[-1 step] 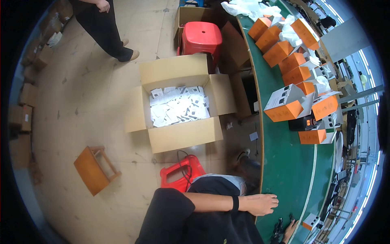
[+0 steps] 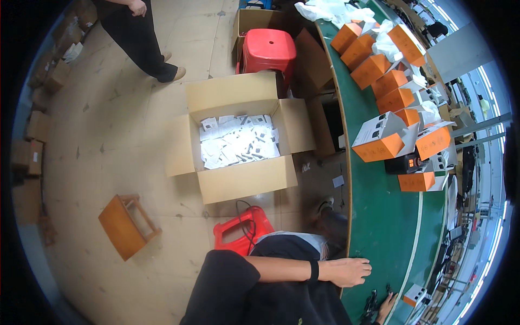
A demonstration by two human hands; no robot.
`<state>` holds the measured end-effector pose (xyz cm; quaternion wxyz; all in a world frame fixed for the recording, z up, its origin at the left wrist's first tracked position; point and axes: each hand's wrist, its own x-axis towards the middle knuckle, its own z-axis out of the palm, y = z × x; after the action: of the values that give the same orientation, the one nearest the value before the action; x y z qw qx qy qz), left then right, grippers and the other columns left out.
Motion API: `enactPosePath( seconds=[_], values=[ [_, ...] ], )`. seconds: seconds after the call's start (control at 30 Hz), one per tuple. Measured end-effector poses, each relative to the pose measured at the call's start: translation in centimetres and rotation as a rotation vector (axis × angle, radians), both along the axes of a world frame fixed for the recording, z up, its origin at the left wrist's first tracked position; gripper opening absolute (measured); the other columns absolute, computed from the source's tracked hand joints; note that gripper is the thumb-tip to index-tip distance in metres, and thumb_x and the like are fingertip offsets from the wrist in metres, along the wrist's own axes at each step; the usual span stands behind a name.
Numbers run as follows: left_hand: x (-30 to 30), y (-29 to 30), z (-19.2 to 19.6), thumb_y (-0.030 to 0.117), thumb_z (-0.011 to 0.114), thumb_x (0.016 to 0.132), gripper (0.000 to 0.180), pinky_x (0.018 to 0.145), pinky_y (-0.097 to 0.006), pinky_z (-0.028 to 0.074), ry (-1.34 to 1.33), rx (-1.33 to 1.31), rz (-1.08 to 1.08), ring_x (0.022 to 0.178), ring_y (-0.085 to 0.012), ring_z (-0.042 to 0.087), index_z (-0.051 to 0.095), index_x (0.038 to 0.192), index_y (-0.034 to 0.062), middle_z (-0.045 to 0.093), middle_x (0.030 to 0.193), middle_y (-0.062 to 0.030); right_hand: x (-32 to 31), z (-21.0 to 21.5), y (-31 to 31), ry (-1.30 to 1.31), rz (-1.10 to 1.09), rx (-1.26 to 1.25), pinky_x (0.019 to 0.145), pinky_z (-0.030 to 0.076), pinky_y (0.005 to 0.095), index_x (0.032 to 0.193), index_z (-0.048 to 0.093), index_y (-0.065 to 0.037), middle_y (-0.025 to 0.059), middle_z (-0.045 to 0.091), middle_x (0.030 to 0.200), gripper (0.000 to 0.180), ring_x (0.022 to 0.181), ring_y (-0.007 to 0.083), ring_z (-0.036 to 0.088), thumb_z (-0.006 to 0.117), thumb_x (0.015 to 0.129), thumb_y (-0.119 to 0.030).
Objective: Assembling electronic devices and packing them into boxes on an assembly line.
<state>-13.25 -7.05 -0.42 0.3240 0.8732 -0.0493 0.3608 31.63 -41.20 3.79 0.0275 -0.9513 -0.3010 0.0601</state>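
Black, tangled cable-like bundle (image 2: 370, 304) on the green-topped table (image 2: 379, 227), beside the right hand (image 2: 386, 307), its grip impossible to tell; left hand (image 2: 346, 272) by the edge, half-open, visibly empty; farther, orange-and-white cardboard boxes (image 2: 378, 150).

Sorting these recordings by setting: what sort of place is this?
Probably a packing or assembly workshop: a long green workbench carries a cluster of orange-and-white boxes, and beside it stands a large open carton of what look like white leaflets.
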Motion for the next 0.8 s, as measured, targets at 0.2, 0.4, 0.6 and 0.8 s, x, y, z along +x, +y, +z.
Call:
enactPosePath(
  seconds=[0.2, 0.4, 0.6, 0.8],
  values=[
    [0.1, 0.7, 0.0, 0.026, 0.072, 0.092, 0.024, 0.123, -0.051, 0.044, 0.012, 0.067, -0.009, 0.138, -0.035, 0.06, 0.078, 0.099, 0.0041, 0.07, 0.131, -0.0188, -2.0, -0.5, 1.0, 0.027, -0.045, 0.081, 0.133, 0.025, 0.0463, 0.171, 0.034, 0.003, 0.0336, 0.037, 0.173, 0.079, 0.162, 0.0462, 0.033, 0.045, 0.118, -0.054],
    [0.1, 0.6, 0.0, 0.029, 0.073, 0.092, 0.026, 0.121, -0.049, 0.045, 0.015, 0.079, 0.008, 0.135, -0.0337, 0.06, 0.077, 0.101, 0.0051, 0.069, 0.126, -0.0168, -4.5, 0.2, 2.5, -0.039, -0.114, -0.021, 0.133, 0.024, 0.0488, 0.172, 0.035, -0.003, 0.03, 0.037, 0.174, 0.079, 0.163, 0.0466, 0.031, 0.045, 0.116, -0.057],
    [-0.2, 0.3, 0.3, 0.025, 0.071, 0.092, 0.021, 0.12, -0.048, 0.045, 0.001, 0.077, 0.02, 0.134, -0.0321, 0.061, 0.077, 0.1, 0.0064, 0.069, 0.124, -0.0149, -6.1, 0.1, 2.2, -0.079, -0.134, 0.032, 0.134, 0.022, 0.0508, 0.172, 0.037, -0.005, 0.029, 0.037, 0.175, 0.078, 0.164, 0.0476, 0.028, 0.046, 0.116, -0.058],
    [-1.0, 0.5, -0.2, 0.023, 0.07, 0.092, 0.021, 0.121, -0.048, 0.045, 0.0, 0.029, 0.032, 0.134, -0.0325, 0.061, 0.078, 0.101, 0.0064, 0.07, 0.125, -0.0154, -6.6, -0.4, 3.9, -0.052, -0.155, 0.037, 0.134, 0.022, 0.0509, 0.173, 0.037, -0.006, 0.0288, 0.037, 0.175, 0.078, 0.165, 0.047, 0.026, 0.048, 0.115, -0.058]
  ],
)
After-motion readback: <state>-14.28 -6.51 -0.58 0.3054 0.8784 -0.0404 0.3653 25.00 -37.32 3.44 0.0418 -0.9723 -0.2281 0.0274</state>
